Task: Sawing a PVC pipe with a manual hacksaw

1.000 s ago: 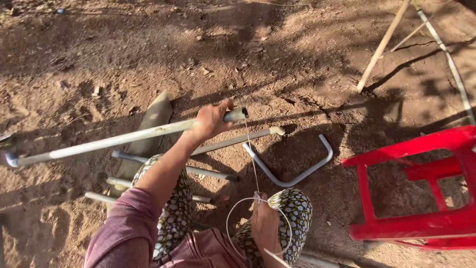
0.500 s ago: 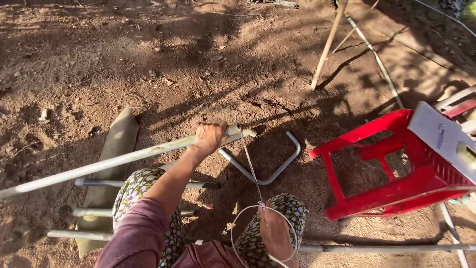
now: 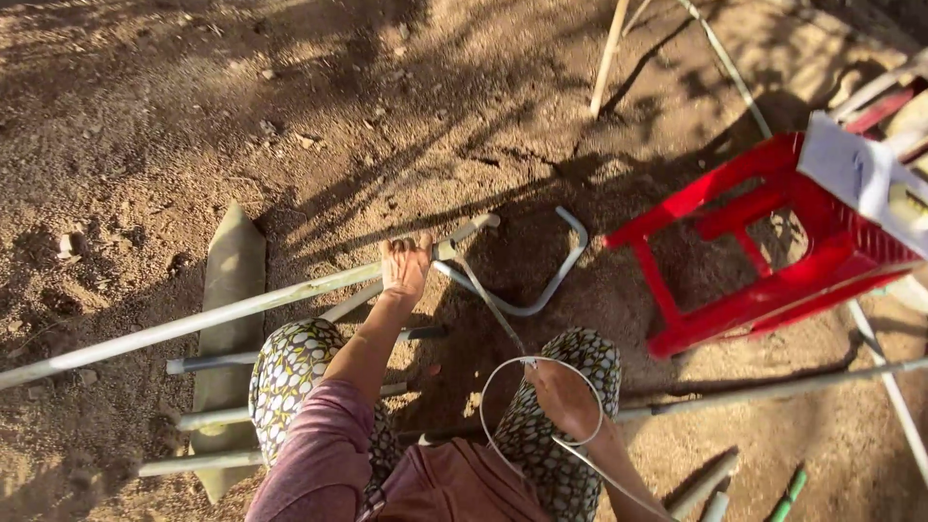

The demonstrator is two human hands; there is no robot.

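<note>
Head view: my left hand [image 3: 404,268] is clamping the long pale metal pipe [image 3: 193,324]; my right hand [image 3: 559,394] is pinching a looped white cord [image 3: 503,372].

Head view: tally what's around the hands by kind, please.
Long pipe held by left hand: 1
Bent U-shaped pipe: 1
White wire loop at right hand: 1
Red stool: 1
Flat slab: 1
Total: 5
</note>
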